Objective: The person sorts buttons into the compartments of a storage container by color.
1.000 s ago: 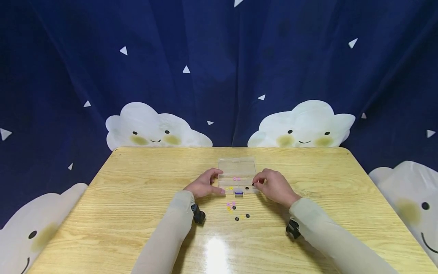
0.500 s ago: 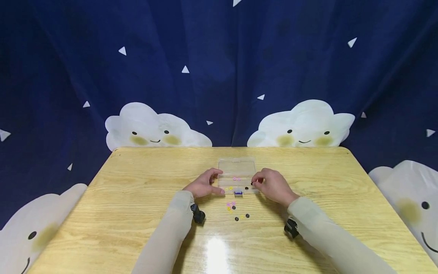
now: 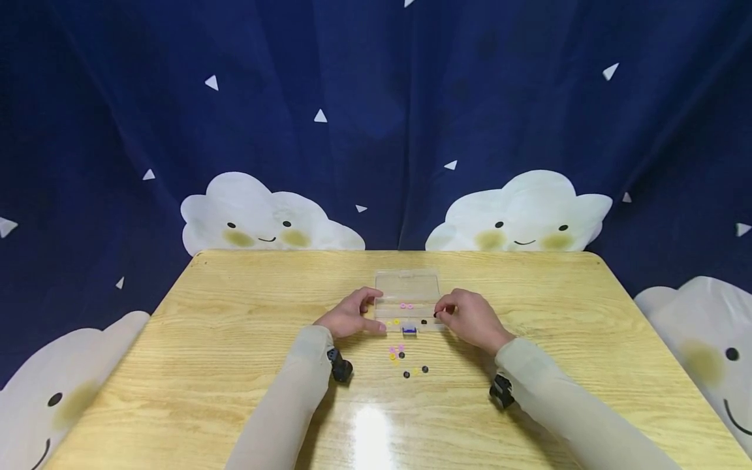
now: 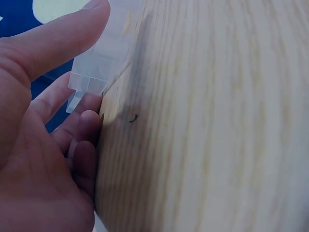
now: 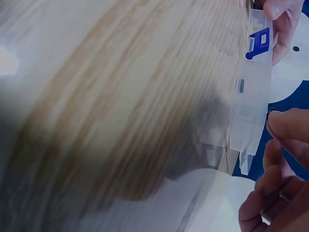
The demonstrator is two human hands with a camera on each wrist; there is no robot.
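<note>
Table: a light wood-grain top (image 3: 176,391), with a patch of glare on its near part between the two sleeves (image 3: 276,418).
Loose pieces: small black pieces (image 3: 406,375), pink pieces (image 3: 392,350) and yellow pieces (image 3: 393,356) lie scattered in front of the box.
Latch: blue (image 5: 261,49), mid-front on the transparent box (image 5: 253,111).
Left hand: the left hand (image 3: 350,318) grips the box's left end, thumb in front, fingers behind.
Right hand: the right hand (image 3: 470,318) pinches a black piece (image 3: 435,315) between thumb and forefinger at the box's right end (contact with the box cannot be told).
Technique: a light fingertip pinch should suit so small a piece; release low, since a drop could bounce. Brace the box without squeezing; it looks light enough to slide.
Contents: yellow and black pieces sit toward the front, two pink ones behind (dividers too faint to trace).
Lid: clear (image 3: 407,284), open at the rear.
Background: a dark blue curtain (image 3: 364,78) with white triangles and clouds (image 3: 258,215).
</note>
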